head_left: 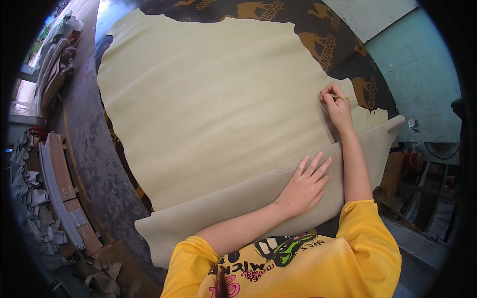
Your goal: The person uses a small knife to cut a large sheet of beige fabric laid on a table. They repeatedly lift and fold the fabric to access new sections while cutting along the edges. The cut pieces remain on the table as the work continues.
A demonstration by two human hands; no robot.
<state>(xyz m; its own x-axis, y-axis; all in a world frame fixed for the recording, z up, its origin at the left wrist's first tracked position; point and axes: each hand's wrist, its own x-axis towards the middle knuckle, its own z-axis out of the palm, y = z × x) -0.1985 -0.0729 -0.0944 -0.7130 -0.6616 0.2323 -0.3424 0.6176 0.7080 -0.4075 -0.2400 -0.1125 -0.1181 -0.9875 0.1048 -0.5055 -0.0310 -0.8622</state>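
Note:
A large pale cream leather hide (pixel 213 99) with an irregular outline lies spread over a dark printed board. Its near edge is turned over into a fold (pixel 198 229) that shows the greyish underside. My left hand (pixel 305 187) rests flat on this fold, fingers spread and holding nothing. Farther right, my right hand (pixel 337 107) is closed around a slim yellowish pen-like stick (pixel 340 97). Its tip points left, at or just above the hide near the right edge; whether it touches I cannot tell.
The dark board (pixel 318 42) shows orange-brown print past the hide's far edge. Leather scraps (pixel 42 218) pile up at the left beside long cardboard pieces (pixel 74 193). Pale green panels (pixel 422 84) stand at the right, with a cluttered rack (pixel 432 188) below.

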